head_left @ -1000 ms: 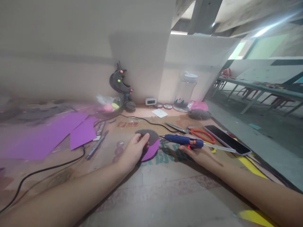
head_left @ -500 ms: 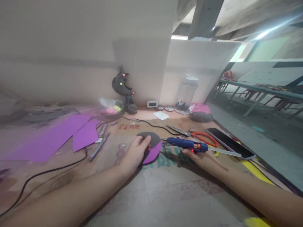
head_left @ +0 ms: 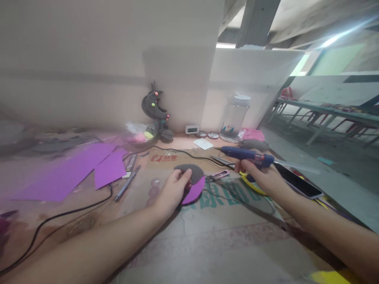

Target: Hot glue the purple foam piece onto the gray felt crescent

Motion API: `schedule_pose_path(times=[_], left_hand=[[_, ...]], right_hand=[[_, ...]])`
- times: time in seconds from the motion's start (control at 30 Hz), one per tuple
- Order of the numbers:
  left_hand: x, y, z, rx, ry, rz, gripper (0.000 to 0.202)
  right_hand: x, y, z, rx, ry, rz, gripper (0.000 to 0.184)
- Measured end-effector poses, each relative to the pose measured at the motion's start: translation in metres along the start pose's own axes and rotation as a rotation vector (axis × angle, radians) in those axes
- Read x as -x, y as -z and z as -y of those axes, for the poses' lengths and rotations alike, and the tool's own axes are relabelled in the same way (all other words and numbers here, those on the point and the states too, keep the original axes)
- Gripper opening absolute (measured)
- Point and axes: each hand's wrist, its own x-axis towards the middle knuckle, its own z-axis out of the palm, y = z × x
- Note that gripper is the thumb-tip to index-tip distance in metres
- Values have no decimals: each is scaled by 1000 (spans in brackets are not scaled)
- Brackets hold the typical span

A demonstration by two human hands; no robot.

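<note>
My left hand (head_left: 173, 189) grips a round purple foam disc (head_left: 196, 188) with a grey felt piece (head_left: 192, 172) on top, thumb pressed on the grey part. My right hand (head_left: 262, 177) is closed round the yellow handle of a blue glue gun (head_left: 245, 154), held above the cardboard with its nozzle pointing left, a clear glue stick jutting out behind. The disc rests on the cardboard sheet (head_left: 213, 232) covering the table.
Purple paper sheets (head_left: 74, 169) lie at the left with a black cable (head_left: 59, 217) and pens (head_left: 126, 183). A phone (head_left: 296, 181), pink cutter (head_left: 219, 174), scissors, clear jar (head_left: 235, 118), small clock (head_left: 192, 129), bowl (head_left: 139, 138) and dark moon figure (head_left: 154, 106) stand near the wall.
My right hand has lifted the glue gun up off the cardboard and drawn it back to the right, uncovering a pink cutter. My left hand stays on the disc.
</note>
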Motion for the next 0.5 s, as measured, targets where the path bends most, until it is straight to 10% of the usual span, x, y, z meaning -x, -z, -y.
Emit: schedule_pose_path(times=[0.2, 0.5], left_hand=[[2, -2, -7, 40, -1, 3, 39], [-1, -1, -2, 28, -3, -2, 37]], right_hand=[[-71, 2, -4, 71, -61, -75, 39], [-156, -66, -40, 107, -167, 92, 31]])
